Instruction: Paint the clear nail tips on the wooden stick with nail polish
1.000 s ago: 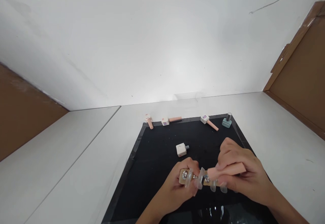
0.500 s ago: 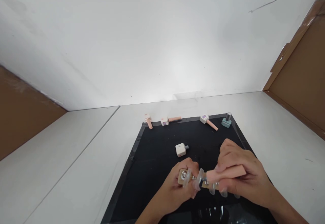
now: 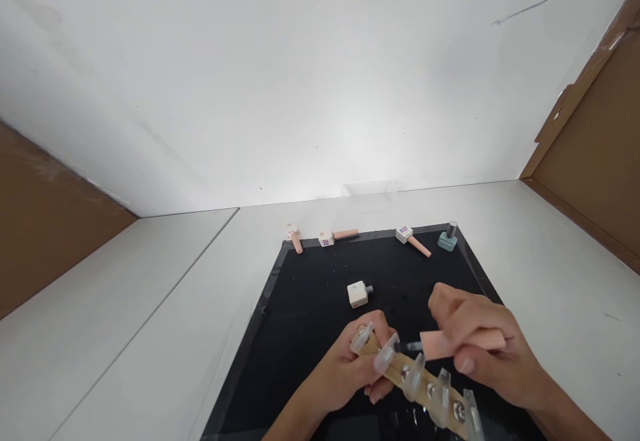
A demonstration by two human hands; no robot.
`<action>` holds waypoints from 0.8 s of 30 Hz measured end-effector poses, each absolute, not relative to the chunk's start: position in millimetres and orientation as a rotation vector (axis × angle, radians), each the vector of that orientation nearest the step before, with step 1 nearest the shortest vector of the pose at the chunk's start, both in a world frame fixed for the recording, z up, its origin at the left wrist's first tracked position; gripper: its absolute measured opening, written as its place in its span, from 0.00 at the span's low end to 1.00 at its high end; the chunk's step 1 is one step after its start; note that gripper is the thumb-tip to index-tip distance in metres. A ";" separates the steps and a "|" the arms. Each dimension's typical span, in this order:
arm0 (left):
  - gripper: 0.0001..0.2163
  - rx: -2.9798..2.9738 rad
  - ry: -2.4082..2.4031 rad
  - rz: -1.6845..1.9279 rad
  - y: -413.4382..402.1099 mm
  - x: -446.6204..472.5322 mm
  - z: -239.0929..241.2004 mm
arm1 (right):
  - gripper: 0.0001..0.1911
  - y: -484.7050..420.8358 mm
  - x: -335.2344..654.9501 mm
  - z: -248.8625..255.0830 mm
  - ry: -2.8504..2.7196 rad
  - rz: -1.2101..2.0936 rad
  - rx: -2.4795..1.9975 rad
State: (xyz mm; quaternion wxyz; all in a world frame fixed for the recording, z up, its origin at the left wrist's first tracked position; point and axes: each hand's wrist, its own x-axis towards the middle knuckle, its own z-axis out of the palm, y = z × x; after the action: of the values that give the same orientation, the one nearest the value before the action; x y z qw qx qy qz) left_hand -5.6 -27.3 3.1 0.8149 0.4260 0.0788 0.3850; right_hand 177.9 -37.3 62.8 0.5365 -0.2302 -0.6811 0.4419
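Note:
My left hand (image 3: 345, 367) grips the upper end of a wooden nail-tip stand (image 3: 397, 369), a strip with silver studs and several clear false nails. The thumb lies against the second false nail (image 3: 387, 354). My right hand (image 3: 485, 341) pinches the pink cap of a nail polish brush (image 3: 443, 344). Its dark bristle tip is at that second nail and seems to touch it. Beyond my hands, an uncapped white nail polish bottle (image 3: 357, 294) lies on the black mat (image 3: 300, 334), its grey neck facing right.
Along the mat's far edge lie white bottles with pink caps: one at left (image 3: 295, 237), another beside it (image 3: 327, 237), a third at right (image 3: 413, 240). A teal bottle (image 3: 447, 239) stands in the far right corner. Brown cardboard (image 3: 590, 141) flanks the white table.
The stand has tilted, its near end swinging down toward me, and its nails show more fully. My right hand has drawn the brush slightly right, so its bristles are visible.

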 end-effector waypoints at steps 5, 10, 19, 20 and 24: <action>0.15 0.881 0.212 0.791 -27.2 -2.3 3.3 | 0.11 -38.2 177.3 64.3 -1.689 1.015 -0.579; 0.15 0.845 0.265 0.756 -27.5 -0.6 -1.1 | 0.12 -37.3 178.2 65.1 -1.793 0.957 -0.581; 0.13 0.849 0.211 0.766 -25.6 1.4 -3.1 | 0.07 -36.3 179.5 69.4 -1.925 0.797 -0.591; 0.13 0.854 0.205 0.770 -25.3 1.4 -2.8 | 0.07 -36.3 179.6 70.0 -1.941 0.777 -0.592; 0.12 0.876 0.192 0.782 -23.9 0.6 -2.0 | 0.05 -36.2 180.6 71.5 -1.997 0.706 -0.608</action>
State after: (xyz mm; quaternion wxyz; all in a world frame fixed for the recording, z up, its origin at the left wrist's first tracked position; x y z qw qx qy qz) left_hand 0.6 -23.9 -2.0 0.8281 0.4126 0.0904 0.3685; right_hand 180.6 -36.2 71.5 0.4517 -0.2463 -0.8084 0.2859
